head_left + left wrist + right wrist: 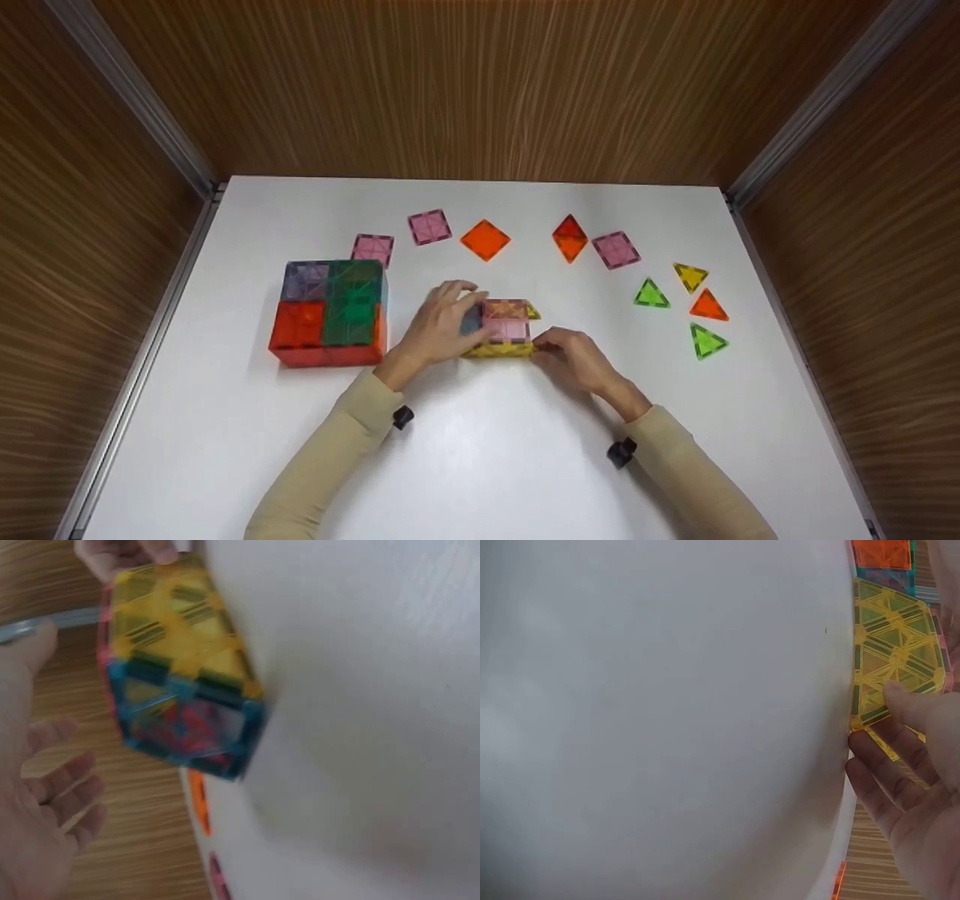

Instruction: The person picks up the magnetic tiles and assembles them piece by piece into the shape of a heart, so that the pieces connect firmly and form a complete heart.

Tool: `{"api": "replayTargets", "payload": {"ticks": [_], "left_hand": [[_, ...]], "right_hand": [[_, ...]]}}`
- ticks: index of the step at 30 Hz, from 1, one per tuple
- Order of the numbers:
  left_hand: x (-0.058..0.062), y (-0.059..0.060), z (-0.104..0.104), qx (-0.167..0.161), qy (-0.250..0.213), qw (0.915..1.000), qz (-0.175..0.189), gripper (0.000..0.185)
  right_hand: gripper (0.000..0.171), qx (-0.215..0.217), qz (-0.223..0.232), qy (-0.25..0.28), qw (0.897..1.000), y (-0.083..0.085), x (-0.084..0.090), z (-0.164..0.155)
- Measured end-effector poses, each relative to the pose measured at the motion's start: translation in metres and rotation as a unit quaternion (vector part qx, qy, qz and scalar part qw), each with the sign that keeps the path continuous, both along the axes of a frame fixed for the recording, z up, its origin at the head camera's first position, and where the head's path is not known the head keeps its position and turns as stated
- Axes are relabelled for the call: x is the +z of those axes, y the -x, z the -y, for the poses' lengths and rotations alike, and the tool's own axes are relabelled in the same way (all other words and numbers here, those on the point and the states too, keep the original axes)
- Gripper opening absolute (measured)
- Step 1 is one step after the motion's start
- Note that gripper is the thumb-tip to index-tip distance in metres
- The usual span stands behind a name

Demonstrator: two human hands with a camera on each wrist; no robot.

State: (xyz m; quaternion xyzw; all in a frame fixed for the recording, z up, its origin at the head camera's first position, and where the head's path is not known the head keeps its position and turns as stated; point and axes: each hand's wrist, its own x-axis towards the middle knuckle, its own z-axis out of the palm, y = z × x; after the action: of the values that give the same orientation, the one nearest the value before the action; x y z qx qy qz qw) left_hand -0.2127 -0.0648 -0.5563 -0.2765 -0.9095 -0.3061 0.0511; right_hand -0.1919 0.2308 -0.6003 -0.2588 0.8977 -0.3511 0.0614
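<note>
A small box of translucent magnetic tiles stands on the table, with a pink top tile [508,331], a yellow front wall [501,350] and a blue side wall [187,724]. My left hand [437,324] is at the box's left side, fingers spread and relaxed; the left wrist view shows them apart from the tiles. At the lower right corner my right hand [579,358] pinches the yellow wall's edge, thumb on its face and fingers around the side. Another yellow tile [532,310] pokes out at the box's right, partly hidden by the right fingers in the right wrist view.
Left of the hands stands a larger tile block [330,315] in red, green and purple. Along the back lie pink squares [430,227], an orange square [485,240] and a red-orange pair of triangles [570,238]. Several loose triangles [707,341] lie at right. Wooden panels [480,90] enclose the table.
</note>
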Motion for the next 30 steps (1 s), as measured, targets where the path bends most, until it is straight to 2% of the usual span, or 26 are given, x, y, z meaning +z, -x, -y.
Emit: {"api": "replayTargets", "payload": {"ticks": [3, 5, 9, 13, 21, 26, 30], "left_hand": [[0.009, -0.005, 0.02, 0.05, 0.006, 0.9978, -0.044, 0.057], [0.012, -0.007, 0.035, 0.088, 0.012, 0.9944, -0.057, 0.056], [0.013, -0.01, 0.065, 0.159, 0.009, 0.9865, -0.04, 0.058], [0.006, -0.011, 0.083, 0.203, 0.008, 0.9786, -0.034, 0.055], [-0.01, -0.014, 0.097, 0.232, 0.039, 0.9715, -0.03, 0.039], [-0.012, -0.016, 0.104, 0.238, 0.027, 0.9706, -0.024, 0.038], [-0.011, -0.017, 0.117, 0.245, 0.023, 0.9691, -0.021, 0.038]], "right_hand": [[0.018, -0.002, -0.004, -0.003, 1.0, 0.001, 0.002, 0.001], [0.017, -0.002, -0.003, -0.003, 1.0, 0.001, 0.003, 0.001], [0.019, -0.003, 0.005, -0.006, 1.0, 0.001, 0.004, -0.001], [0.018, -0.005, 0.007, -0.011, 1.0, 0.001, 0.005, -0.004], [0.019, -0.005, 0.014, -0.007, 1.0, 0.001, 0.003, -0.003], [0.019, -0.003, 0.015, 0.0, 1.0, 0.0, 0.002, -0.002], [0.018, -0.001, 0.009, 0.001, 1.0, -0.001, 0.001, -0.001]]}}
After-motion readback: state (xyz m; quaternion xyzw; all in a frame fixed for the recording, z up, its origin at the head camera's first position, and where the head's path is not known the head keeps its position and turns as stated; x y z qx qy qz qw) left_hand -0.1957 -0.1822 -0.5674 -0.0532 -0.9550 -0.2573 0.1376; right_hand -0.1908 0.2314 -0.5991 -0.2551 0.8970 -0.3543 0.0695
